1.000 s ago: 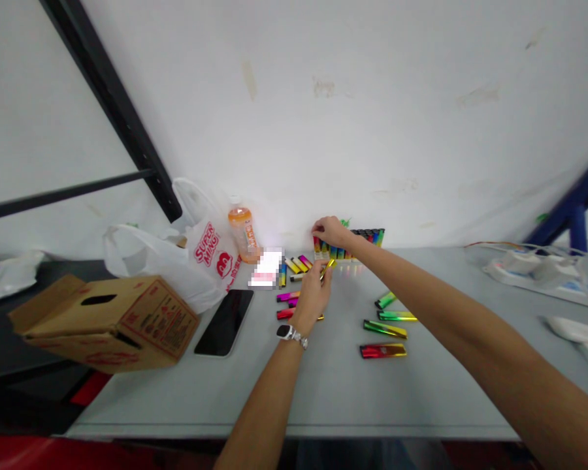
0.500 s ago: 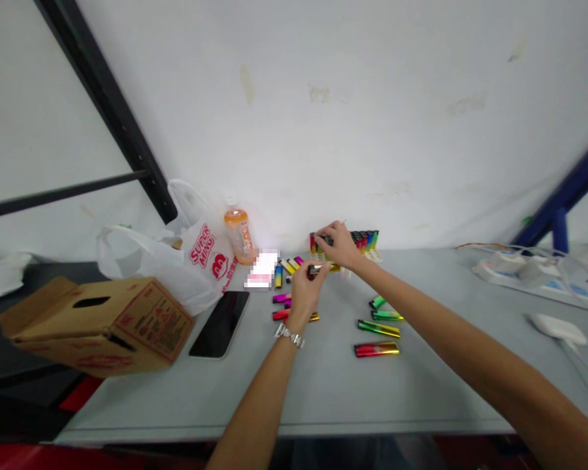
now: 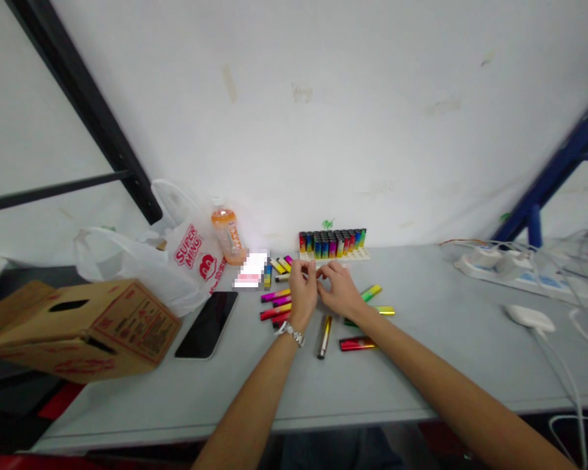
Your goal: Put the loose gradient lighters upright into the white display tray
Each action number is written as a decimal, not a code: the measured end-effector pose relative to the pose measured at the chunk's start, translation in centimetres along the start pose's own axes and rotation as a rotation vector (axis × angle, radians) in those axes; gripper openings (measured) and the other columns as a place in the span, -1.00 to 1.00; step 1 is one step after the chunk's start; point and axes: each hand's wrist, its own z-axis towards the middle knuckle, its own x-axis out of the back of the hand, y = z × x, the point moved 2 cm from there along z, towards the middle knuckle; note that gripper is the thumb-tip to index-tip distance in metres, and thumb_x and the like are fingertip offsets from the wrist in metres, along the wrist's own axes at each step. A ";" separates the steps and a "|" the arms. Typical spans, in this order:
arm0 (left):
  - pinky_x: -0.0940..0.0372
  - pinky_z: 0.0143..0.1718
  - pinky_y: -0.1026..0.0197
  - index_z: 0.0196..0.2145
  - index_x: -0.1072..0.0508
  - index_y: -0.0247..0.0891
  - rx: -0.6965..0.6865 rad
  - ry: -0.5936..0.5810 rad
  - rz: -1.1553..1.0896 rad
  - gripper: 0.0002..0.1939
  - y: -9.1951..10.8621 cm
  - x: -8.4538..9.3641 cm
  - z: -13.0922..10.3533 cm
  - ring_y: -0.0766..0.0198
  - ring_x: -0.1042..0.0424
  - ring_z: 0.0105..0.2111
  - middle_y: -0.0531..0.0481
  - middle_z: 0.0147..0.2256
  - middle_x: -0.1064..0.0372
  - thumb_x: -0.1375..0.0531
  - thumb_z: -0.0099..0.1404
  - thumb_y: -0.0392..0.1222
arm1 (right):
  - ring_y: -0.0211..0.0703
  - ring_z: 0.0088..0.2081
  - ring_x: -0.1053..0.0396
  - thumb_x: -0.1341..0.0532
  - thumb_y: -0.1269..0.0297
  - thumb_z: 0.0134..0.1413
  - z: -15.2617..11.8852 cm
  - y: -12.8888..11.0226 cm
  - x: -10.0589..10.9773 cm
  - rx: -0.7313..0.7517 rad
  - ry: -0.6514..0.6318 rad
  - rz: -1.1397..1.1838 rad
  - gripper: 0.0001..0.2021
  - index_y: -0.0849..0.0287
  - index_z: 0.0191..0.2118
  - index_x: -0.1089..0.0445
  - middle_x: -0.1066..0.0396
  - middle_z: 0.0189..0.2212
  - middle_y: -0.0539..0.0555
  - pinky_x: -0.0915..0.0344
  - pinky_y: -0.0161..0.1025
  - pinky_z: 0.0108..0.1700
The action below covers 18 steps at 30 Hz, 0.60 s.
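My left hand (image 3: 304, 290), with a metal bracelet watch on the wrist, is closed, its fingertips meeting those of my right hand (image 3: 338, 287). The right fingers are also bent and pinched inward. What lies between them is mostly hidden. Just behind the hands, several colourful lighters (image 3: 332, 247) stand upright in rows on a pale holed rack (image 3: 355, 255). A silver-and-gold lighter (image 3: 325, 336) lies below the hands. Left of them are several purple and red lighters (image 3: 276, 296); near my right forearm lie a red-gold lighter (image 3: 357, 343) and a green-yellow lighter (image 3: 371, 292).
To the left are a dark-screened phone (image 3: 206, 325), an open cardboard box (image 3: 122, 326), a white plastic bag (image 3: 176, 274) and an orange drink bottle (image 3: 228, 234). A power strip (image 3: 529, 279) with cables and a white charger (image 3: 530, 318) occupy the right side.
My right hand has come back from the upright lighters to meet my left hand. The silver-and-gold lighter, formerly in my left hand, appears to lie on the table now. The view has shifted right.
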 end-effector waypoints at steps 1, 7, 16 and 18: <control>-0.23 -0.23 0.21 -0.35 -0.25 -0.21 -0.036 -0.003 0.063 -0.76 -0.1 -0.2 -0.1 0.28 -0.30 -0.36 0.05 -0.39 -0.27 -0.06 0.41 -0.03 | -0.03 -0.15 -0.28 -0.16 0.37 0.13 0.1 0.1 0.2 -0.013 -0.021 -0.035 -0.91 0.19 -0.26 -0.39 -0.35 -0.26 0.14 -0.16 -0.14 -0.07; -0.20 -0.19 0.19 -0.37 -0.24 -0.19 -0.169 0.017 0.173 -0.79 -0.2 -0.2 0.2 0.25 -0.29 -0.32 0.04 -0.39 -0.26 -0.04 0.43 -0.09 | -0.05 -0.14 -0.27 -0.11 0.33 0.19 -0.3 -0.6 2.2 0.052 -0.157 -0.127 -0.89 0.19 -0.23 -0.36 -0.34 -0.23 0.12 -0.13 -0.15 -0.06; -0.21 -0.15 0.20 -0.36 -0.27 -0.19 -0.140 0.101 0.068 -0.76 0.6 1.0 0.6 0.25 -0.32 -0.28 0.02 -0.35 -0.30 0.04 0.46 -0.13 | 0.09 -0.12 -0.19 -0.12 0.08 0.24 -4.0 -2.4 1.3 0.190 -0.239 -0.489 -0.70 0.24 -0.13 -0.32 -0.31 -0.17 0.23 -0.10 -0.06 -0.06; -0.22 -0.16 0.20 -0.36 -0.28 -0.19 -0.141 0.108 0.077 -0.76 0.5 1.1 0.6 0.25 -0.33 -0.29 0.02 -0.36 -0.30 0.04 0.46 -0.13 | 0.11 -0.11 -0.19 -0.11 0.07 0.24 -3.5 -1.8 0.8 0.157 -0.223 -0.524 -0.69 0.24 -0.12 -0.33 -0.31 -0.17 0.25 -0.08 -0.06 -0.06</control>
